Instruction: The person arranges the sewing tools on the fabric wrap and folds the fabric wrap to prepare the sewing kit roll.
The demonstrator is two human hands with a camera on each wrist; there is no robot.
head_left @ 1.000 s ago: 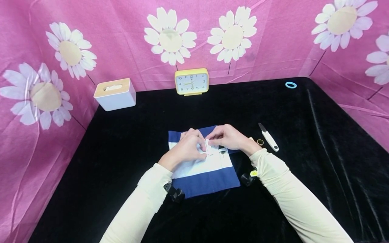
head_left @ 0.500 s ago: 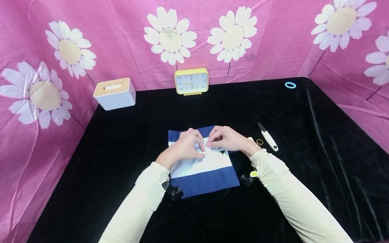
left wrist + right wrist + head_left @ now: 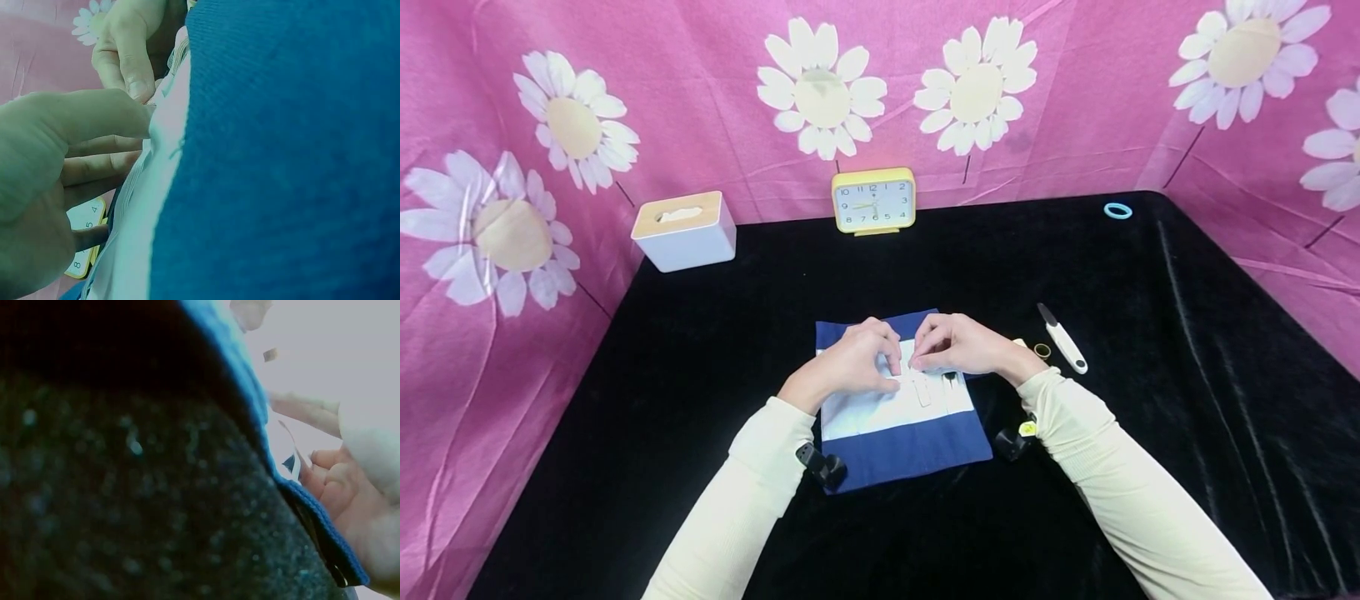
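Note:
A cloth pouch in blue and white lies unfolded in front of me in the head view. Over its white band my left hand arches, thumb and fingers apart, with the fingertips at the fabric. My right hand brings thumb and index finger together at the upper white band, where it pinches the pocket edge. In the left wrist view the right thumb presses close to the left index finger. A thin rectangular outline shows on the white band, below the right fingertips. A small dark item sits in the pocket beside it.
Right of the pouch lie a gold-coloured ring and a white-handled tool with a dark blade. Along the back stand a tissue box and a yellow clock. A light blue ring lies far right on the black cloth.
The small white thing between the hands has gone down onto the band, where the rectangular outline now shows. My left hand has drawn slightly left, and the right fingertips have shifted a little.

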